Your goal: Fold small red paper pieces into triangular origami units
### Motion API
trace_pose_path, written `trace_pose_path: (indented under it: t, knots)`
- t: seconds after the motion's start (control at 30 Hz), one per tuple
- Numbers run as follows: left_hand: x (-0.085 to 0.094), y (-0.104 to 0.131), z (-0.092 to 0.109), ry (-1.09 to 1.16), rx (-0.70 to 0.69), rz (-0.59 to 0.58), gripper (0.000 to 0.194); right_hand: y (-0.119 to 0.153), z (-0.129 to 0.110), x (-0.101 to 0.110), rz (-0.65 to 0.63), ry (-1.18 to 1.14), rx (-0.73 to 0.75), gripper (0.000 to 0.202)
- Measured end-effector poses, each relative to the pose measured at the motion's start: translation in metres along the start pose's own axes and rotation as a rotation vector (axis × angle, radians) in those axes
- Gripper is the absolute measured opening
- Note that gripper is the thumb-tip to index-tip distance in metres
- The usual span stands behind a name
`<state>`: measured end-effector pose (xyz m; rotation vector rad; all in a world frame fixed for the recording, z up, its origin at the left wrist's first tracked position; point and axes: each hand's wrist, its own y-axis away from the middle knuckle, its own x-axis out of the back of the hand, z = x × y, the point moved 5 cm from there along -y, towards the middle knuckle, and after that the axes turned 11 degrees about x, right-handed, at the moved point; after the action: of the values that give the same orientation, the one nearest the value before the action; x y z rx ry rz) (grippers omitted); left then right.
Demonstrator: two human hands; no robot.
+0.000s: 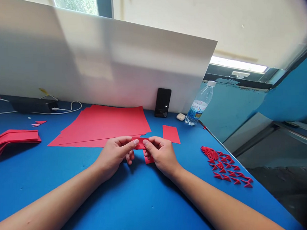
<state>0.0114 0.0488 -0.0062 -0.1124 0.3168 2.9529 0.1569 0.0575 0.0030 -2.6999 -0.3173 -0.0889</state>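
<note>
Between my two hands, just above the blue table (137,204), is a small folded strip of red paper (141,143). My left hand (116,151) pinches its left end between thumb and fingers. The right end is pinched by my right hand (162,152), the thumb on the near face. Below the strip, partly hidden by my right hand, shows another small red paper piece (148,159). A red paper rectangle (171,134) lies flat beyond my right hand. Large red sheets (105,122) are stacked behind my left hand.
Folded red triangle pieces (223,166) lie at the table's right edge. Folded red strips (17,138) are at the left. A black phone (163,102), white earbud case (180,117) and water bottle (200,104) stand along the back, with a black power adapter (33,106) at back left.
</note>
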Motion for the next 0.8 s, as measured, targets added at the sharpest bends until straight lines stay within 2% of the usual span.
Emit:
trace_pose_path:
  t: [0.5,0.67,0.8]
  knots:
    - [0.000,0.003,0.006,-0.131,-0.032,0.021,0.027,-0.001,0.000,-0.002,-0.052,-0.010,0.031,0.020]
    - [-0.004,0.005,0.007,-0.167,-0.024,0.010,0.024,0.000,-0.007,-0.001,0.027,0.025,0.087,0.018]
    - [-0.006,0.006,0.009,-0.180,-0.009,0.026,0.026,0.001,-0.011,-0.004,0.026,0.009,0.105,0.017]
